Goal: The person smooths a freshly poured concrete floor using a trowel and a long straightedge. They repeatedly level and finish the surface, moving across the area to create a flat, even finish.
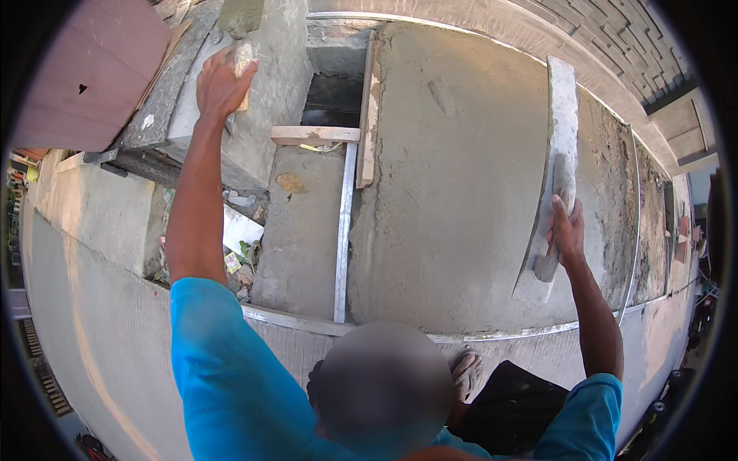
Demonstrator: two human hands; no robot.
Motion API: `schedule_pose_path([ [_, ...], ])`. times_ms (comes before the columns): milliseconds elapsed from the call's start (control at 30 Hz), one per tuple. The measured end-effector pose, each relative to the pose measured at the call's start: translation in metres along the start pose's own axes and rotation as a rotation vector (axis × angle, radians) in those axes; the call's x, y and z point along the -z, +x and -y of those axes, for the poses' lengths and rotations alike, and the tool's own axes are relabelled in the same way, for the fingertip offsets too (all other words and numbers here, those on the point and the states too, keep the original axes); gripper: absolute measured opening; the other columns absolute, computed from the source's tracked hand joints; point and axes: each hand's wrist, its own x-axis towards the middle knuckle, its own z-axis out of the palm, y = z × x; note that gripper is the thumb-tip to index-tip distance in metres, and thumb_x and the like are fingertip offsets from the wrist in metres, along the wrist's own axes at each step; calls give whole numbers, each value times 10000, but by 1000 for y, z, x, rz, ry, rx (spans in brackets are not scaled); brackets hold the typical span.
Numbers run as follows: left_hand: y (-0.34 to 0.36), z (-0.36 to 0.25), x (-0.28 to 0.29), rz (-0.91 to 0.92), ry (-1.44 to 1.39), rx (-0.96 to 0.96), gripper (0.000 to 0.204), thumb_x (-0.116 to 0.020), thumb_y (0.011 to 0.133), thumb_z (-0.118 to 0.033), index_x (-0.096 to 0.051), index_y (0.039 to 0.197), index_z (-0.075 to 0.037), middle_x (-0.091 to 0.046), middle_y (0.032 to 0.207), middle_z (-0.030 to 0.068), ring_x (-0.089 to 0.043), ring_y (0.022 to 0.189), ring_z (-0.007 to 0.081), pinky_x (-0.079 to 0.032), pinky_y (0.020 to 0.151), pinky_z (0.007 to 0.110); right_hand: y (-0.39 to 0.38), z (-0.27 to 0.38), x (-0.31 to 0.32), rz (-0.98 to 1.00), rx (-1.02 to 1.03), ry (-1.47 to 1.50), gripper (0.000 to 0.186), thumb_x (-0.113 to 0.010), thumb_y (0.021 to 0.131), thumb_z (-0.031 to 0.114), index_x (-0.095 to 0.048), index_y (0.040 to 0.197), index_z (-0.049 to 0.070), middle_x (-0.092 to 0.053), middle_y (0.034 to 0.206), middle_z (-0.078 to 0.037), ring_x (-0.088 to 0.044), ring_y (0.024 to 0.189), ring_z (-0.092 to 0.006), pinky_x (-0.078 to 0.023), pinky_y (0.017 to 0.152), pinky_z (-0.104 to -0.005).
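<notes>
At the upper left my left hand (224,83) is closed round the pale wooden handle of a trowel (241,18). Its blade, coated in grey mortar, points away from me over a raised concrete block (280,77). My right hand (567,230) grips the side handle of a long, flat darby float (563,104). That float lies lengthwise, pointing away from me, over the right part of a wet concrete slab (453,177). Left of the float the surface looks mostly smooth; to its right it is rougher and darker.
Wooden strips (369,115) and a metal bar (345,230) edge the slab's left side, beside a dark open pit (333,98). Rubble and litter (244,257) lie by the block. A sandalled foot (467,371) stands at the near edge. A textured wall (615,38) rises far right.
</notes>
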Motion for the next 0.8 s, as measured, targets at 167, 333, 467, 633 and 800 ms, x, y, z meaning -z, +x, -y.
schedule_pose_path([
  [167,33,41,-16,177,51,-56,552,-572,930,-537,-699,1229,-91,-430,1512,47,-353,1393,304,-299,1147,430,49,-11,-47,141,71,-344,564,-635,897,304,-436,1337,14,-679,898,-236,-698,673,-325,-562,606,-431],
  [333,57,30,-18,269,272,-231,523,-578,956,-476,-696,1196,-27,-388,1543,77,-331,1407,326,-273,1160,432,113,-38,-123,15,271,-615,624,-574,923,383,-372,1430,80,-680,1022,-306,-675,960,-452,-535,852,-533],
  [467,60,54,-26,189,178,-298,484,-571,984,-399,-682,1179,30,-373,1549,119,-314,1424,336,-258,1168,441,138,-18,-165,156,313,-712,620,-543,965,406,-325,1485,147,-659,1092,-290,-688,935,-433,-559,823,-513],
  [633,60,47,-20,227,177,-318,456,-569,996,-356,-673,1188,45,-355,1556,160,-297,1439,354,-231,1181,456,145,-7,-221,260,451,-750,653,-559,974,373,-279,1548,238,-642,1149,-295,-713,873,-426,-597,737,-497],
  [800,60,55,-21,249,196,-355,470,-530,1021,-368,-654,1228,36,-348,1557,167,-286,1444,356,-213,1184,469,189,22,-227,298,458,-841,692,-532,986,354,-185,1582,301,-626,1150,-303,-713,854,-421,-600,686,-484],
])
